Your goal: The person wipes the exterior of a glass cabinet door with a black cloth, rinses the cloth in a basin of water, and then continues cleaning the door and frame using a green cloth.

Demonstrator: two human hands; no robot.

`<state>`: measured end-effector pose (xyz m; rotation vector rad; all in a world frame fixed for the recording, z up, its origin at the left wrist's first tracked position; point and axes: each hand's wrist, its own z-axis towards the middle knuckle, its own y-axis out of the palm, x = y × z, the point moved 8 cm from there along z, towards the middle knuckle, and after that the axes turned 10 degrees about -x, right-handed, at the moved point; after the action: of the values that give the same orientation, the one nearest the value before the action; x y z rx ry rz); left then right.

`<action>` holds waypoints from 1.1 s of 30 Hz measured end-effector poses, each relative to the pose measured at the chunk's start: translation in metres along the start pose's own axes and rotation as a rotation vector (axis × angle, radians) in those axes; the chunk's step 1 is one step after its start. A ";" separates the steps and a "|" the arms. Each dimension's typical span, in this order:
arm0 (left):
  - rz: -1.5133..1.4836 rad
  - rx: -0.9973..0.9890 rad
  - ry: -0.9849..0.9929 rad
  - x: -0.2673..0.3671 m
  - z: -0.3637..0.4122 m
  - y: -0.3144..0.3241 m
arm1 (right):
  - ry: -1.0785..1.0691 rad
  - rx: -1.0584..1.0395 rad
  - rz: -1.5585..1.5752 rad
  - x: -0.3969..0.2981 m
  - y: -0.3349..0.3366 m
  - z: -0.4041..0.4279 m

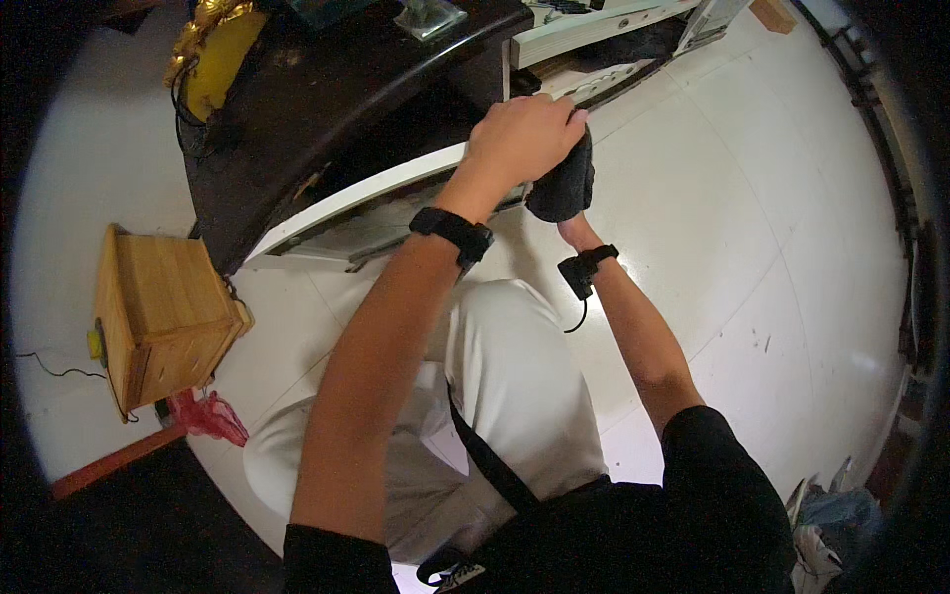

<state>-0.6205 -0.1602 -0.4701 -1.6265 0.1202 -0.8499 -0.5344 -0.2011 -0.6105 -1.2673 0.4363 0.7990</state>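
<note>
My left hand, with a black strap on its wrist, curls over the upper end of a white-framed glass panel on the dark cabinet. Its thumb lies against the top of a dark cloth. That cloth covers most of my right hand, leaving only the heel and wrist in sight below it. The fingers inside or behind the cloth are hidden. A small black device with a short cable is strapped to my right wrist.
The dark cabinet has a curved top edge, with a clear plastic packet on it. Another white frame extends at upper right. A wooden box cabinet and a red plastic bag are at left. Someone's shoe shows at lower right.
</note>
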 end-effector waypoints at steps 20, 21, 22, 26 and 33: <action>-0.087 -0.108 -0.020 0.004 0.000 0.010 | 0.668 -0.109 0.498 0.190 0.020 -0.058; -0.054 -0.083 -0.030 -0.007 -0.009 0.005 | 0.633 -0.246 0.991 0.140 0.054 -0.052; -0.026 -0.053 -0.026 -0.011 -0.015 -0.001 | 0.320 -0.386 1.133 0.075 0.062 -0.039; -0.020 -0.029 -0.013 0.002 -0.007 -0.007 | 0.448 -0.211 1.345 0.054 0.077 -0.025; -0.022 -0.009 -0.029 -0.004 -0.013 -0.009 | 0.588 -0.327 1.049 0.106 0.056 -0.039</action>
<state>-0.6336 -0.1663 -0.4639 -1.6504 0.0860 -0.8437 -0.5004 -0.2032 -0.7315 -1.5599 1.5741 1.3944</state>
